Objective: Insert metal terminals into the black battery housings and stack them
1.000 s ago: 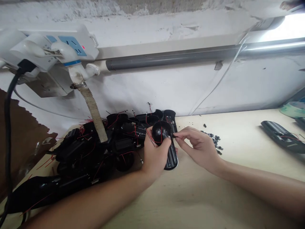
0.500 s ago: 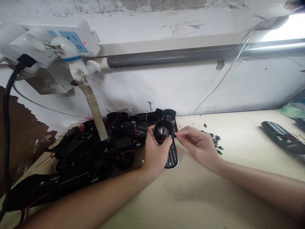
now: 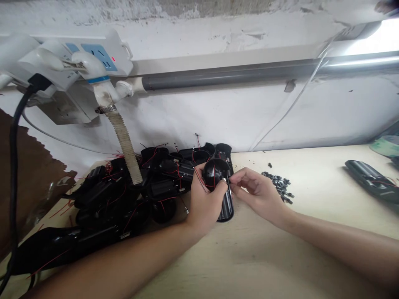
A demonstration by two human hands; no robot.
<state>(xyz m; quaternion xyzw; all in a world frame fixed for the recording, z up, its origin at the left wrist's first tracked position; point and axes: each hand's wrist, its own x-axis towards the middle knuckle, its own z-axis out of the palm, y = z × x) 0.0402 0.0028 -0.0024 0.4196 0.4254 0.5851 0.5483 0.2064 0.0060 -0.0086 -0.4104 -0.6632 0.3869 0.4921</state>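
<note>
My left hand is wrapped round a black plastic housing, which has a rounded cup-like end and thin red wires. The thumb presses on its front near a small white spot. At the housing's right edge, my right hand is closed in a pinch of thumb and forefinger. Whatever sits between those fingertips is hidden or too small to make out. Just right of that hand lies a pile of small black parts.
More black housings with red wires are heaped on the left, against the wall. A ribbed hose hangs down into the heap. Another black housing and a roll of tape lie at the right on the table.
The housing has turned slightly in my left hand, and its pale lower rim no longer shows. My right fingertips have moved slightly down along its edge. The view has shifted a little.
</note>
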